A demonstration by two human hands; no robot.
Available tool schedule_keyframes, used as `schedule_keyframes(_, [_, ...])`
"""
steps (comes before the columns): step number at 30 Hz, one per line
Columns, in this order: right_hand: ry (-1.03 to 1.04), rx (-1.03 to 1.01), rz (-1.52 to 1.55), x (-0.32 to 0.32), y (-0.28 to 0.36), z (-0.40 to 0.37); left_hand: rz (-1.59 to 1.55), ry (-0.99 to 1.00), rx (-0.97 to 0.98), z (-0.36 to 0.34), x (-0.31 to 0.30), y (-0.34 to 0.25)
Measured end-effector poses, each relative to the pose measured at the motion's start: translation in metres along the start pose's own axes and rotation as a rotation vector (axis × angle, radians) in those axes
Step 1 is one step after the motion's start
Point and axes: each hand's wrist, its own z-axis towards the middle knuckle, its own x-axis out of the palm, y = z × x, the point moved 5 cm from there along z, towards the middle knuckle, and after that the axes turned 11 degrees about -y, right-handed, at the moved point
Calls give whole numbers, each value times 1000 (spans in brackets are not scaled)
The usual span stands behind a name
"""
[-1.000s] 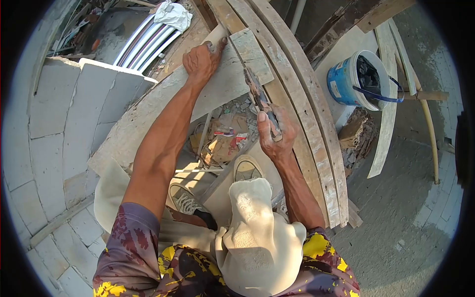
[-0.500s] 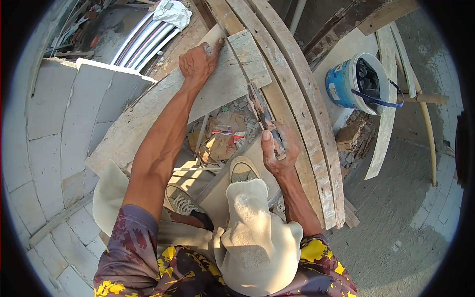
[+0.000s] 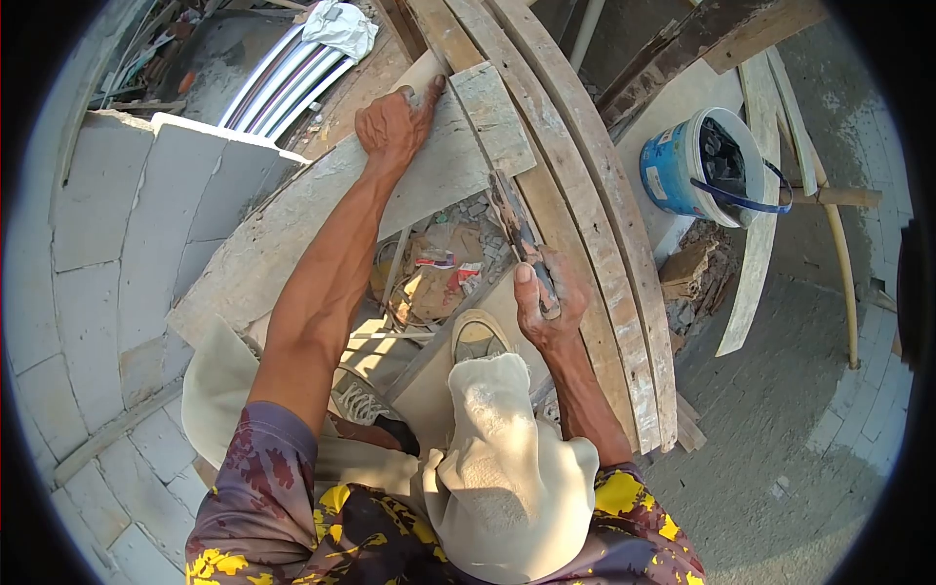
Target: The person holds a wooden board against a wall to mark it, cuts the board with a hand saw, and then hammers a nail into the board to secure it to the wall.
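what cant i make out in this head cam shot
All in the head view:
Inner side of the tool's handle: hidden by the right hand.
Patch of board under the left hand: covered by that hand.
Far ends of the long beams: cut off by the top edge.
Print on the red wrapper: too small.

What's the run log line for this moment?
left hand: on pale board | right hand: gripping worn tool | blue bucket: right of long planks
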Motion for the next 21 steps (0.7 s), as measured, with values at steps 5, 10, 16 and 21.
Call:
schedule_keyframes(5, [25, -14, -66, 5, -1, 4, -22, -63, 35, 1, -4, -3])
schedule_keyframes(10, [-22, 8, -52, -8, -8, -16, -15, 41, -11, 0, 2, 1])
schedule_keyframes(16, [10, 131, -128, -18, -7, -14, -18, 2, 7, 3, 14, 5])
schedule_keyframes(21, [38, 105, -147, -52, 7, -31, -26, 11, -22, 2, 13, 5])
